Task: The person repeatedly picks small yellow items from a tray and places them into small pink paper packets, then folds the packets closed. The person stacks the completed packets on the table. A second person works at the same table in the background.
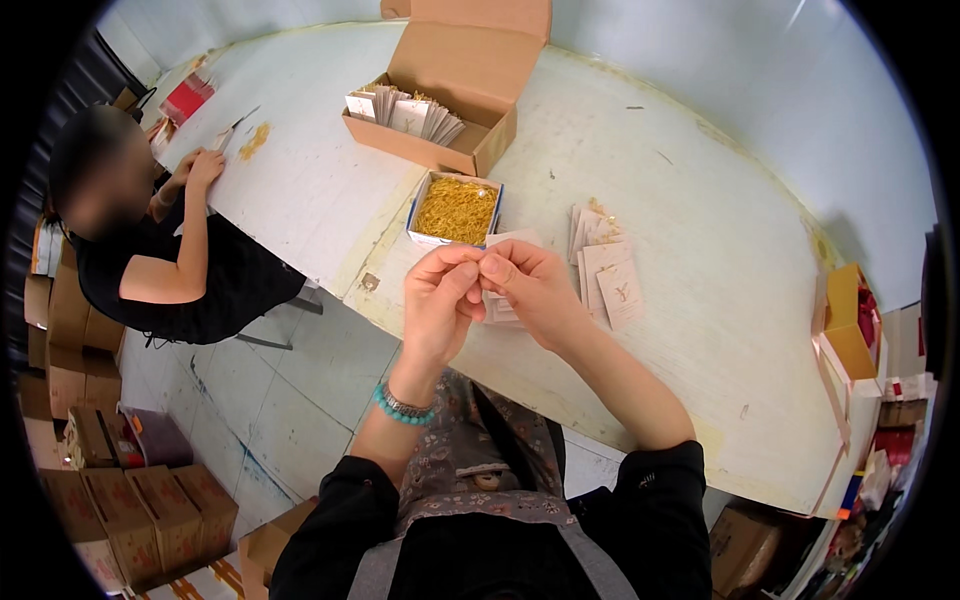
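Note:
My left hand (440, 295) and my right hand (530, 285) meet at the fingertips above the table's near edge. Thumbs and forefingers are pinched together; whatever lies between them is too small to make out. Just beyond them stands a small blue-and-white box (418, 238) filled with tiny gold-coloured pieces (457, 208). Partly hidden behind my hands are some pale cards (503, 312). Right of my right hand, a spread stack of white cards (620, 288) lies on the table, the front one bearing a small gold-coloured item.
An open cardboard box (478, 150) with rows of cards stands farther back. At the left, another person (165, 260) sits with both hands on the table (700, 330), near a little gold-coloured heap (255, 141). A yellow box (848, 320) is at the right edge. Cartons (150, 520) stand on the floor.

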Demonstrator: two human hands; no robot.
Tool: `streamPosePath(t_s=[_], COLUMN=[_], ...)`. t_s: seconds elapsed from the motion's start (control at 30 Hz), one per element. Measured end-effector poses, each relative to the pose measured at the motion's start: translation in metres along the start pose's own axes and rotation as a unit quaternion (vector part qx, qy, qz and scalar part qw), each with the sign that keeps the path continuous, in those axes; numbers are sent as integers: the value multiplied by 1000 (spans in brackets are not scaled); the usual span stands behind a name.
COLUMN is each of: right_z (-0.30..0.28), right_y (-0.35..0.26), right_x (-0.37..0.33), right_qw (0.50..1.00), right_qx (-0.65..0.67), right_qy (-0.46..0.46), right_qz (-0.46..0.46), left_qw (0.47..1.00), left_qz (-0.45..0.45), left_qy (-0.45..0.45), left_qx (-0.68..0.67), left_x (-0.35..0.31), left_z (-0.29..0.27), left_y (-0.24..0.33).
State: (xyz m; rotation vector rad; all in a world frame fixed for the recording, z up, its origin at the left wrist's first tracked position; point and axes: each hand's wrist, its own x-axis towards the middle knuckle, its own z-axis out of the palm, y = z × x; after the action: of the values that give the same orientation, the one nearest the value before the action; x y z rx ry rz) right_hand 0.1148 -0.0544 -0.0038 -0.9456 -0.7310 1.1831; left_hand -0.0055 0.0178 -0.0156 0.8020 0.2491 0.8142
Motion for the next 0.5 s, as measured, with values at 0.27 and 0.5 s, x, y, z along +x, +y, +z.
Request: streamPosePath(t_s=[0.27,0.5], right_z=[-1,6], right_y=[0,6], right_x=[-4,-5], right_qw=[1000,998], right_qx=[9,-16], right_qy=[3,45], right_qz=[-6,-28], left_qw=[998,996], left_qz=[-56,-67], left_qy=[-21,-11], left_qx=[-7,-53], left_x=[1,2], left_z=[-1,-2], left_y=[7,5])
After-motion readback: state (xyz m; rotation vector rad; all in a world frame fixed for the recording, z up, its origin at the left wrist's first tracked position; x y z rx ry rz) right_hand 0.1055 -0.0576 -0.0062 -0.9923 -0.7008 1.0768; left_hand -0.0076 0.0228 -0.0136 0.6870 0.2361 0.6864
